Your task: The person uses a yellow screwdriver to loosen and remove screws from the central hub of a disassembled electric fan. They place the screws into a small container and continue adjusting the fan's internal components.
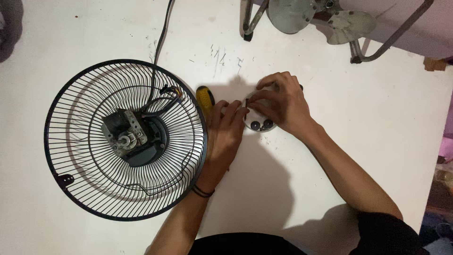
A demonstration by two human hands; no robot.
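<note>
- A small round white control housing (258,123) with two dark knobs along its near edge lies on the white bench (358,123), just right of centre.
- The right hand (283,106) covers its far half from about two o'clock, fingers curled down and pinching something small and dark on top of it.
- The left hand (225,130) comes in from eight o'clock; its fingertips meet the housing's left rim and the right hand's fingers, so both hands are together on the part. The right is slightly nearer.
- A yellow-handled screwdriver (205,96) lies just beyond the left hand, at eleven o'clock of the housing, handle pointing away.
- At nine o'clock sits a black wire fan guard (71,156), flat, with the bare motor (125,134) at its middle and a dark cord (160,42) running off toward twelve.
- At twelve to one o'clock, grey fan blades (351,23) rest among metal tube legs.
- No labels or packages show.
</note>
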